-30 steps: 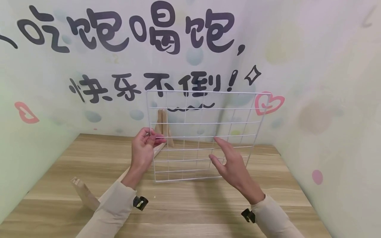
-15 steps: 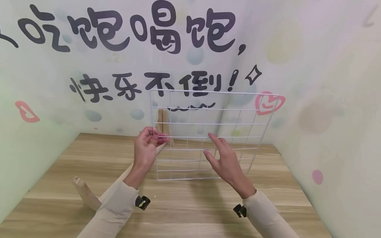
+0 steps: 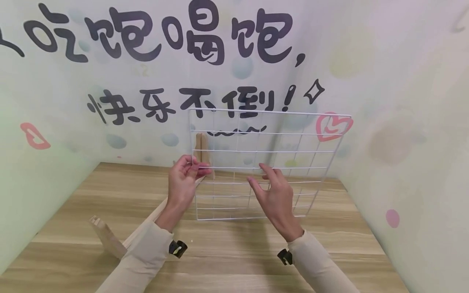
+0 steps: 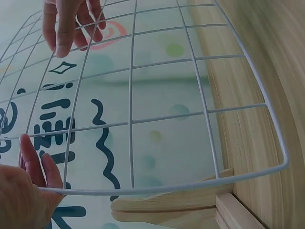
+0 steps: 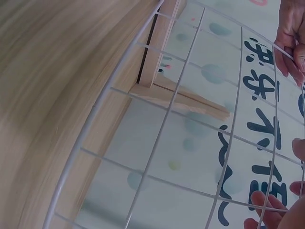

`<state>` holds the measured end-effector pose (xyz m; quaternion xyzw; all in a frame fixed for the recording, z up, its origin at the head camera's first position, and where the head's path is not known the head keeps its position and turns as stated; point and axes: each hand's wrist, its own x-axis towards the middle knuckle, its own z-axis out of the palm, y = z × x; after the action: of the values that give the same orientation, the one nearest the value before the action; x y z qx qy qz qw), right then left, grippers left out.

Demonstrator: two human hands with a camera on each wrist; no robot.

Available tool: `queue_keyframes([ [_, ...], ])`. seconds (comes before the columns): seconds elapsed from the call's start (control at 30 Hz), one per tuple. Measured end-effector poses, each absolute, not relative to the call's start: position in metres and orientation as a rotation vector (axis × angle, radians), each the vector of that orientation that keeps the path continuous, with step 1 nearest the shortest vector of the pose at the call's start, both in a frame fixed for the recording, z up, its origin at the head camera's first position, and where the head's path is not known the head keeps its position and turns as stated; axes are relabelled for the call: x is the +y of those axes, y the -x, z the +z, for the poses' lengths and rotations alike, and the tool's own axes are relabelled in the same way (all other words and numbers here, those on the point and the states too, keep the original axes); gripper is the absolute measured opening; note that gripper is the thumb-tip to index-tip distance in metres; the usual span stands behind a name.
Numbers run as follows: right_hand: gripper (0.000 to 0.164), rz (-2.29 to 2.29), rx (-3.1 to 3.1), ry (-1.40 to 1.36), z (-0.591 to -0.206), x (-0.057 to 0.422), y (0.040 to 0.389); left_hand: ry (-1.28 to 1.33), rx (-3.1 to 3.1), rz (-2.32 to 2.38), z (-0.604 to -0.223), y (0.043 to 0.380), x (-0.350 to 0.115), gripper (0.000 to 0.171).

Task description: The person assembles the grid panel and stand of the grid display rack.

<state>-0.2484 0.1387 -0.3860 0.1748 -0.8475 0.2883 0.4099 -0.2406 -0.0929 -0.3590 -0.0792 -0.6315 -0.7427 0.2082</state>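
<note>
A white wire grid panel (image 3: 269, 112) stands tilted up over the wooden table, its bottom edge a little in front of my hands' reach. My left hand (image 3: 180, 183) pinches the panel's left edge wire between thumb and fingers. In front of the mesh, near its middle, my right hand (image 3: 277, 196) has its thumb and fingers spread and loosely bent; the fingertips lie at the wires. The right wrist view shows those fingers (image 5: 269, 210) beside the wires, without a clear grip. Behind the left edge is a wooden frame (image 3: 202, 148), partly hidden by my left hand and sleeve.
The frame's near foot (image 3: 106, 236) rises from the wood-grain table (image 3: 227, 260) at the left. A long wooden bar (image 3: 155, 211) joins it to the far upright. A pale wall (image 3: 154, 77) with large dark characters stands behind the table.
The grid panel and my left hand have shifted slightly to the right. My right hand has moved left across the mesh, toward the panel's middle.
</note>
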Motion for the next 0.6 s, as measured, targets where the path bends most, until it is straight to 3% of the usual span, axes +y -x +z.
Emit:
queue_keyframes([
  [0.6, 0.035, 0.659, -2.015, -0.323, -0.3877, 0.1350, 0.2513, 0.230, -1.781, -2.080, -0.3565, 0.2403, -0.0900, 0.008],
])
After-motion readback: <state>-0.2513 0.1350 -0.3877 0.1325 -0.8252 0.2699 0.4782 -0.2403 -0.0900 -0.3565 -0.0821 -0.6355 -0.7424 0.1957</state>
